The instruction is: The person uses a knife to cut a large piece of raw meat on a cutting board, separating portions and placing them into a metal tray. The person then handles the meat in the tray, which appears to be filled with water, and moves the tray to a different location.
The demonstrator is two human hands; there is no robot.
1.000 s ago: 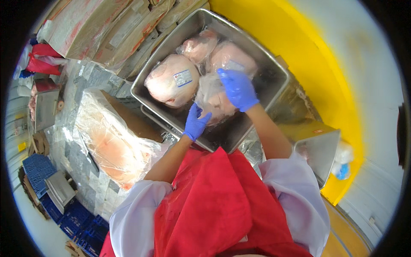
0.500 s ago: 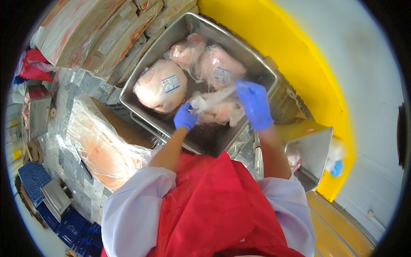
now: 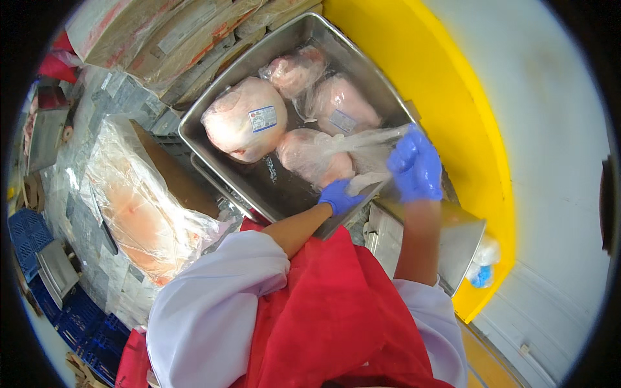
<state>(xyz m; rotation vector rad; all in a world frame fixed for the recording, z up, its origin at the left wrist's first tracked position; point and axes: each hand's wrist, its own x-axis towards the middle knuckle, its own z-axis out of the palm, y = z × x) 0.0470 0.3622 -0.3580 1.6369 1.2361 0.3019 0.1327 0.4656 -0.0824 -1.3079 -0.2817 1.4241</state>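
A steel tub [image 3: 198, 157] holds several bagged pieces of pale meat, among them a large round piece [image 3: 229, 116] with a label, a small piece [image 3: 291, 71] at the back and a labelled piece [image 3: 346, 97]. My blue-gloved right hand [image 3: 416, 165] grips the loose end of a clear bag [image 3: 381, 145] over the tub's right side, pulling it taut from the front meat piece [image 3: 310, 158]. My blue-gloved left hand [image 3: 339, 197] is closed on the lower part of this same bag, beside that piece; its fingertips are partly hidden by plastic.
Stacked cartons [image 3: 136, 35] line the back left. A plastic-lined carton [image 3: 129, 207] lies left of the tub. Blue crates [image 3: 29, 239] are at the far left. Another steel container [image 3: 462, 242] stands at the lower right, beside a yellow bin [image 3: 472, 97].
My left hand has moved rightward along the front meat piece. My right hand has moved outward to the tub's right side, stretching the bag's loose end.
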